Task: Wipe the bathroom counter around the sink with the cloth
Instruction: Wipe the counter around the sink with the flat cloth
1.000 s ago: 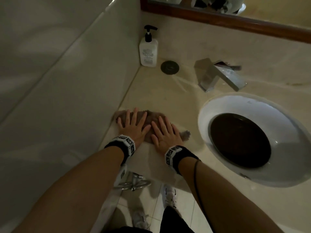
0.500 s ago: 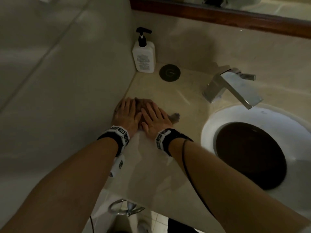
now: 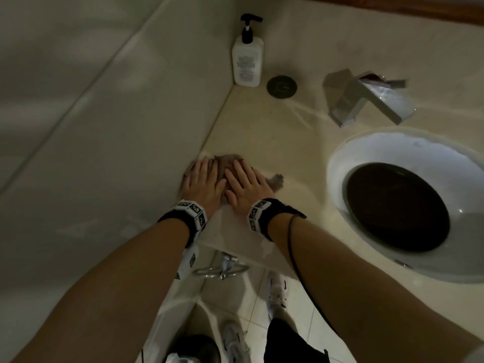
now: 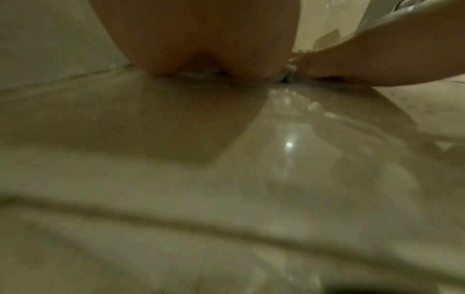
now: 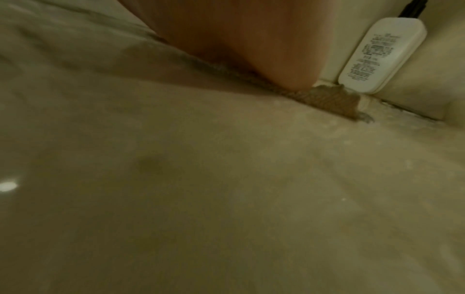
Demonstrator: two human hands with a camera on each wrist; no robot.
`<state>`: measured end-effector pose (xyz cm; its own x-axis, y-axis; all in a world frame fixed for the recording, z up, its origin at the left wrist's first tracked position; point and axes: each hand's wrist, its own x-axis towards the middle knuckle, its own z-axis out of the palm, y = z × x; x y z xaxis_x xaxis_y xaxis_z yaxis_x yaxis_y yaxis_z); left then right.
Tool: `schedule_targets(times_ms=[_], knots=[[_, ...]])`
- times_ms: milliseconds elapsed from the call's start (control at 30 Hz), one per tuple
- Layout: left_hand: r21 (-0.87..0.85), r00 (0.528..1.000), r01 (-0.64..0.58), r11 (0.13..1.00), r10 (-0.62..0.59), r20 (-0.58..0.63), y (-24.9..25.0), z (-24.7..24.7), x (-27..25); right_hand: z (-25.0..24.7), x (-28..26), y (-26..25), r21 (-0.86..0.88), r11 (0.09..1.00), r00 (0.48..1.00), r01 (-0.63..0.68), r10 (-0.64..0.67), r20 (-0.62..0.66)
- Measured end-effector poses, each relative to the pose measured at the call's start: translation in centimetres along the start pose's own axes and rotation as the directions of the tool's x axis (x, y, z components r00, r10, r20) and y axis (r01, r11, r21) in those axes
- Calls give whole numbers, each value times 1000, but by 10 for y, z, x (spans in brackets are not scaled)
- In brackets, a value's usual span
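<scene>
Pressing down side by side, the left hand (image 3: 203,183) and the right hand (image 3: 246,186) are seen flat on a brown cloth (image 3: 227,163) from the head view. The fingers of both hands are held straight and spread, with nothing gripped. The cloth is laid on the beige counter (image 3: 275,134), close to the left wall (image 3: 104,127), and is mostly covered by the hands. A small corner of it is left showing to the right of the right hand. The white sink (image 3: 340,163), with its dark basin, is set into the counter to the right, well apart from the cloth. A square metal faucet (image 3: 366,100) is mounted behind the sink. A white pump bottle (image 3: 247,62) is stood upright in the far corner against the wall, and a dark round disc (image 3: 282,85) is lain just beside it on the counter. Black wristbands with patterned markers are worn on both wrists. Below the counter edge, a metal towel ring (image 3: 222,269) and white shoes on a tiled floor can be made out.

From the left wrist view, blurred, the heel of the left hand (image 4: 201,39) is seen resting on the glossy counter (image 4: 226,159), with the right hand (image 4: 377,59) next to it. From the right wrist view, the cloth (image 5: 332,101) is seen peeking from under the right hand (image 5: 251,39), with the bottle (image 5: 377,57) beyond it.
</scene>
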<state>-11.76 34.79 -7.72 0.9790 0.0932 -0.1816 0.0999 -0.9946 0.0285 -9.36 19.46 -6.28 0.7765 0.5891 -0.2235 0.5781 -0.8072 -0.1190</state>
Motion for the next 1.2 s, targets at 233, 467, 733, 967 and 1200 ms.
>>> schedule_targets(times_ms=[233, 467, 733, 967, 1200], knots=[[0, 1000, 23, 1000, -23, -4, -5, 14, -80, 23, -65, -43, 11, 1000, 999, -19, 19, -25], [14, 999, -50, 999, 50, 10, 32, 16, -111, 34, -125, -27, 36, 997, 997, -71, 72, -36], [-15, 993, -120, 993, 119, -17, 75, 15, -81, 28, -127, 34, -5, 999, 999, -49, 49, -17], [-51, 998, -57, 997, 58, 28, 109, 2, -4, 11, -83, 98, 46, 991, 992, -128, 129, -18], [-126, 997, 69, 990, -63, 47, 129, -16, 74, -8, -14, 155, 35, 993, 993, -109, 110, -30]])
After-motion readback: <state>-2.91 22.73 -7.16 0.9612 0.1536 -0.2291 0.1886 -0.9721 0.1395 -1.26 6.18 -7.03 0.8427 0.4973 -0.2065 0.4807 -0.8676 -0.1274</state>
